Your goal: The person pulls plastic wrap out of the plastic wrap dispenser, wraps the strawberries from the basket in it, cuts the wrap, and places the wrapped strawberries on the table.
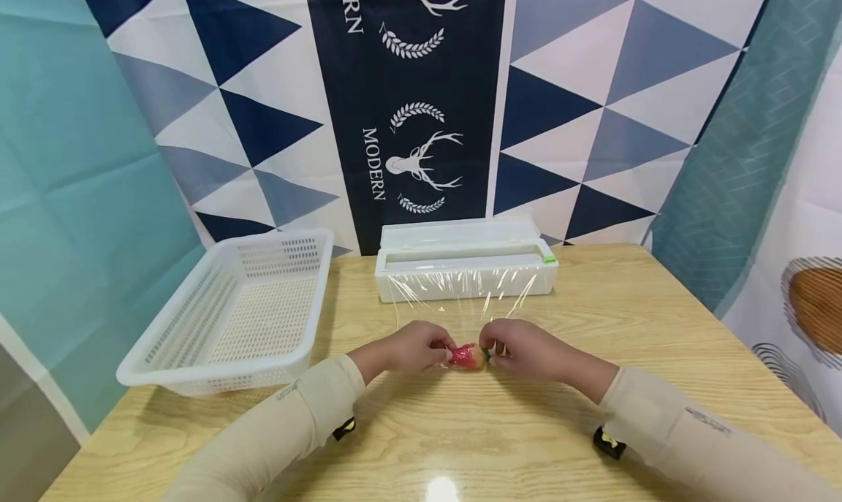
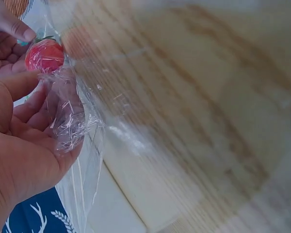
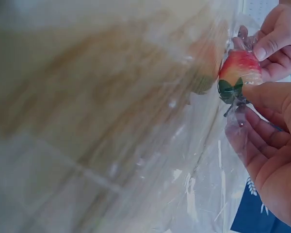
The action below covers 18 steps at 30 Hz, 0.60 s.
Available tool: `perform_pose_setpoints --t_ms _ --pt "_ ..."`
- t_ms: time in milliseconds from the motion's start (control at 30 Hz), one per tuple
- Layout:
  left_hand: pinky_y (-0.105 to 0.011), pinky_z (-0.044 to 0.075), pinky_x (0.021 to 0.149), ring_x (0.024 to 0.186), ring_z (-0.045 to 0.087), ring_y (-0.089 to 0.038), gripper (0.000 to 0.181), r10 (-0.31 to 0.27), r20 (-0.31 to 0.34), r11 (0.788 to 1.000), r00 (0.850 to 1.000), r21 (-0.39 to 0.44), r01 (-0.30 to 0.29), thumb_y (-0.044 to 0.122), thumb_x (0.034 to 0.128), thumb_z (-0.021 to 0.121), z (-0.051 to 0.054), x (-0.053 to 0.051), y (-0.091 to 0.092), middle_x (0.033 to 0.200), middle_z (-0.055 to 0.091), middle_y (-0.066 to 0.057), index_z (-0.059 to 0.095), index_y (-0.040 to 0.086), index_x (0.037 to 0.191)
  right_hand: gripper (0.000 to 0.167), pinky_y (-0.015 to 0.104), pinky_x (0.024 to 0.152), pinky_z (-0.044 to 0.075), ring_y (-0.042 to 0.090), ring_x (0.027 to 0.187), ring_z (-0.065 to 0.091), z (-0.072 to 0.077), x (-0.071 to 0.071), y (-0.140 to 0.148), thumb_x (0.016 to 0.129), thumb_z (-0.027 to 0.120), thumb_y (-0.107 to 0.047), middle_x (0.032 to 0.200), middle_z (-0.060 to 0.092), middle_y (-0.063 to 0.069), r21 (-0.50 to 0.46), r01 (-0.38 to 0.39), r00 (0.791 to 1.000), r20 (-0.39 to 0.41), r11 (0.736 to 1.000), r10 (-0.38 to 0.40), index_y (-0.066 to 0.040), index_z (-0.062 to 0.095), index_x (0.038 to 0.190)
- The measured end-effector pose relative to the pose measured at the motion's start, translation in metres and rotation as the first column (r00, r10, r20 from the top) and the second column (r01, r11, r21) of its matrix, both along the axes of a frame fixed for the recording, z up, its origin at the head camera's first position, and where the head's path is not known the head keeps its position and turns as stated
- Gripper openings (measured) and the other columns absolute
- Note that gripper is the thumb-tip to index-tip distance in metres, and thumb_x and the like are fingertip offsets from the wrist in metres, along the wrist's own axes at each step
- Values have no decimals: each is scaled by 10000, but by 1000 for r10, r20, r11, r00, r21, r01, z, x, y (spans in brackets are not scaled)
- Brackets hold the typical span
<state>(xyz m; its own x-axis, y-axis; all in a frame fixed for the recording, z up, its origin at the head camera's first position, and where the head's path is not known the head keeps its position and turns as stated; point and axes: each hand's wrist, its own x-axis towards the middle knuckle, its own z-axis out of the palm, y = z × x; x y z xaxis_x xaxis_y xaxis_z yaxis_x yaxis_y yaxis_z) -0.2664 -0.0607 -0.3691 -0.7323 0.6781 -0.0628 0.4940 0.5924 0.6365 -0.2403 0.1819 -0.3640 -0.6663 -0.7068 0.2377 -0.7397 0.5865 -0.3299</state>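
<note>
A red and yellow strawberry with green leaves is wrapped in clear cling film. My left hand pinches the gathered film at the strawberry's red end. At the leafy end, my right hand pinches the film beside the stem. The fruit lies between the two hands, low over the table. From it the film stretches back to a white cling film box, whose lid stands raised. Bunched film lies over the left fingers in the left wrist view.
A white plastic basket with slotted walls stands on the left of the wooden table. The film box has a small green piece at its right end. Behind the table hangs a patterned cloth.
</note>
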Motion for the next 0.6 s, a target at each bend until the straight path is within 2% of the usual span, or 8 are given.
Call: perform_pose_setpoints --t_ms 67,167,300,500,600 --pt "-223 454 640 666 533 -65 122 29 -36 999 999 -20 -29 97 945 617 0 -2 1 772 659 20 727 75 993 178 263 657 520 93 745 603 -1 -4 -1 810 702 34 841 629 -34 -4 6 1000 4 1000 -6 -77 631 929" --pt "-227 450 691 722 531 -61 107 64 -138 997 988 -33 -69 101 919 655 1 -7 3 799 667 49 742 83 978 165 264 643 514 80 720 585 1 -11 -1 816 693 35 809 625 -41 5 8 1000 2 1000 -8 -61 630 934" --pt "-219 451 641 672 524 -61 64 104 -215 994 971 -1 -106 65 875 696 -2 -12 7 729 613 55 690 98 929 143 259 639 511 53 696 558 1 -16 -2 832 678 31 800 640 -35 24 11 1000 3 1000 -12 -35 650 955" --pt "-206 454 652 681 520 -54 130 106 -238 994 965 -8 -111 38 860 696 -1 -15 10 714 604 88 682 140 781 135 229 616 487 28 650 497 -2 -23 -3 849 649 31 812 663 -10 45 40 999 5 998 -41 -11 690 970" --pt "-209 463 670 702 538 -64 103 104 -237 993 966 -31 -115 59 861 700 2 -14 11 725 621 83 708 135 792 148 236 620 488 36 658 507 -1 -25 -2 855 639 29 822 667 0 56 48 999 14 997 -49 0 697 988"
